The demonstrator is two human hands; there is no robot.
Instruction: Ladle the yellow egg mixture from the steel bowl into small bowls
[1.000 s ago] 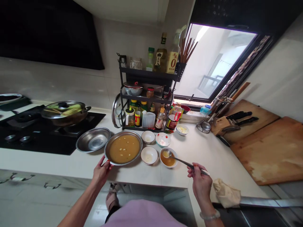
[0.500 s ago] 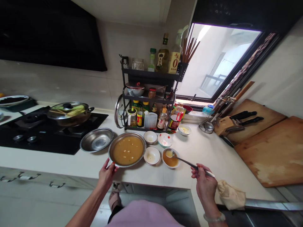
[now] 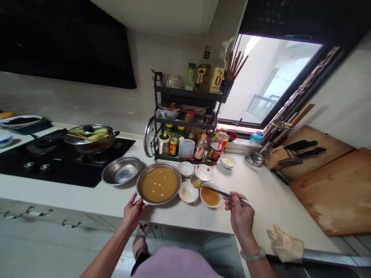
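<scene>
My left hand (image 3: pixel 134 210) grips the near left rim of a metal basin (image 3: pixel 138 185), which holds brown liquid with pale bits floating in it. In my right hand (image 3: pixel 241 214) is the handle of a ladle (image 3: pixel 216 190). Its bowl, with yellowish-brown liquid in it, hangs over the small white bowls between the basin and the soup bowl. Below the handle stands a white bowl of orange-brown liquid (image 3: pixel 210 197). Close by are a white bowl (image 3: pixel 188 192), another small bowl (image 3: pixel 186 169) and a bowl with red dots (image 3: pixel 204 173).
An empty metal basin (image 3: pixel 121 172) stands beside the stove, where a lidded pan (image 3: pixel 90 141) sits. Behind the bowls is a black rack (image 3: pixel 185 122) of bottles. A knife block (image 3: pixel 278 157), cutting boards (image 3: pixel 336 189) and a cloth (image 3: pixel 285 243) are at right.
My right hand has moved left with the ladle, lifting its bowl out of the soup bowl toward the basin. My left hand stays on the basin rim. The view has shifted slightly.
</scene>
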